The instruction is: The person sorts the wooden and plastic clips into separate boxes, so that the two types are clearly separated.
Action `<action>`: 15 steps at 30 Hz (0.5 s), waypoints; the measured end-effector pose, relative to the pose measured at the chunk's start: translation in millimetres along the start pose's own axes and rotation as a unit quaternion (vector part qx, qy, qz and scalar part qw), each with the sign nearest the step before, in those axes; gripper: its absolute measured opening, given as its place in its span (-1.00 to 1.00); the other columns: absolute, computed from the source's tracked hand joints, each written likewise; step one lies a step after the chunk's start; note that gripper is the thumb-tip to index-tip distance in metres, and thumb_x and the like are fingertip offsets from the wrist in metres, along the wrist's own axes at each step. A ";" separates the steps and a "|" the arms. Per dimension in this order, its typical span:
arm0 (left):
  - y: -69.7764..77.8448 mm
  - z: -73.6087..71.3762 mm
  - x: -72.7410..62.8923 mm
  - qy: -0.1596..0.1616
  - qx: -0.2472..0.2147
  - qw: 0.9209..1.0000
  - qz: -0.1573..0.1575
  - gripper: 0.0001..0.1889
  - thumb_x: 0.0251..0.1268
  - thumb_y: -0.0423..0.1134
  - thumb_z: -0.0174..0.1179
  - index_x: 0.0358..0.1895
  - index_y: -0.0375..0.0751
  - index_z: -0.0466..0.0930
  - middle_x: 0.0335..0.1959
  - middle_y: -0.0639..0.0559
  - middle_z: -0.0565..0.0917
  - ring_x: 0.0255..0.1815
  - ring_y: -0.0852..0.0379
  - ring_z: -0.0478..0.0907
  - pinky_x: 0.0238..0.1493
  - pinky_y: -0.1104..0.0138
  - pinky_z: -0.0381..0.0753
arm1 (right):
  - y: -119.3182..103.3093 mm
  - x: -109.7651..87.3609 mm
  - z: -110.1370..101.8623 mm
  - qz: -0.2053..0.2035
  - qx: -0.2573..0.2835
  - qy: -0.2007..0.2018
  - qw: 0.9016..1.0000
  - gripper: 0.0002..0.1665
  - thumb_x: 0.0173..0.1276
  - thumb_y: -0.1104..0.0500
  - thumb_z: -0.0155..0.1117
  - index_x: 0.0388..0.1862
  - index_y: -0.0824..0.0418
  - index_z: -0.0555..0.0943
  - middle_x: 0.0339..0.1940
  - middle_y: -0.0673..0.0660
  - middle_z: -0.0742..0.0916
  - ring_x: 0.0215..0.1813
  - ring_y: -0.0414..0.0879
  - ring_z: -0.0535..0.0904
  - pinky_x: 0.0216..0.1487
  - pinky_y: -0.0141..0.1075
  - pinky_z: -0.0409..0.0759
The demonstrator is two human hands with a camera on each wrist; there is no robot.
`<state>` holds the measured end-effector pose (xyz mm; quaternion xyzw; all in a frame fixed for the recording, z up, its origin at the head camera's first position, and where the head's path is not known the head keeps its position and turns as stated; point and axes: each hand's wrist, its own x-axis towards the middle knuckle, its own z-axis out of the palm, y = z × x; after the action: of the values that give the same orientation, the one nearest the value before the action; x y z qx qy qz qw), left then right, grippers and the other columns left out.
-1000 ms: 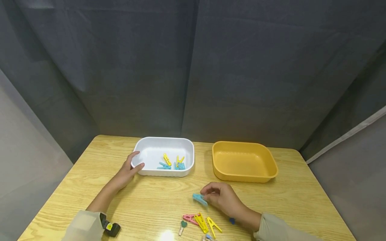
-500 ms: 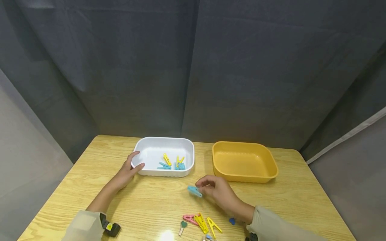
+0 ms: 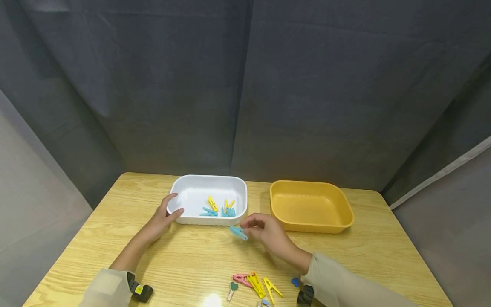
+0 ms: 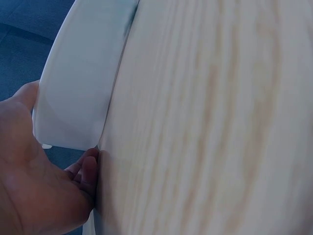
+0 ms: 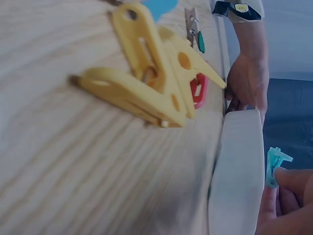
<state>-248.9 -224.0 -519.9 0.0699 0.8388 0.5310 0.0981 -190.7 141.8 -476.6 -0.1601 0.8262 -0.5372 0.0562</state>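
My left hand (image 3: pixel 158 222) grips the left end of a white plastic tray (image 3: pixel 203 221). In the left wrist view the thumb lies at the tray's rim, with curled fingers (image 4: pixel 88 171) by its base. My right hand (image 3: pixel 271 236) pinches a light blue clothespin (image 3: pixel 238 233) between thumb and fingertips. It hangs above the table, just in front of the tray's near right corner. The same clothespin (image 5: pixel 274 167) shows in the right wrist view beside the tray wall. Inside the tray lie a yellow clothespin (image 3: pixel 212 204), a light blue clothespin (image 3: pixel 209 211) and a mixed cluster at the right.
An orange-yellow tray (image 3: pixel 312 207) stands to the right of the white one. Near the front edge lie a pink clothespin (image 3: pixel 241 278), yellow clothespins (image 3: pixel 271 288) and a small clip with a green heart (image 3: pixel 233 286). A blue heart piece (image 3: pixel 295 282) lies by the right sleeve.
My right hand has moved forward and left, carrying the light blue clothespin from near the loose clothespins toward the white tray. The left hand stays put on the tray.
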 end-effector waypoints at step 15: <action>1.0 0.3 -1.1 0.006 0.003 1.000 -0.001 -0.22 0.60 0.03 0.08 0.63 -0.10 -0.16 0.63 -0.51 -0.17 0.63 -0.48 -0.14 0.59 -0.24 -0.06 | -14.2 28.6 12.2 -0.016 0.019 0.045 0.999 -0.84 0.31 0.36 0.47 -0.15 0.20 0.78 -0.11 0.10 0.83 0.00 -0.02 0.73 -0.03 -0.37 0.69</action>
<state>-247.8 -223.5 -519.0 0.0663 0.8408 0.5292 0.0929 -211.6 116.7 -466.5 -0.1478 0.8147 -0.5605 0.0129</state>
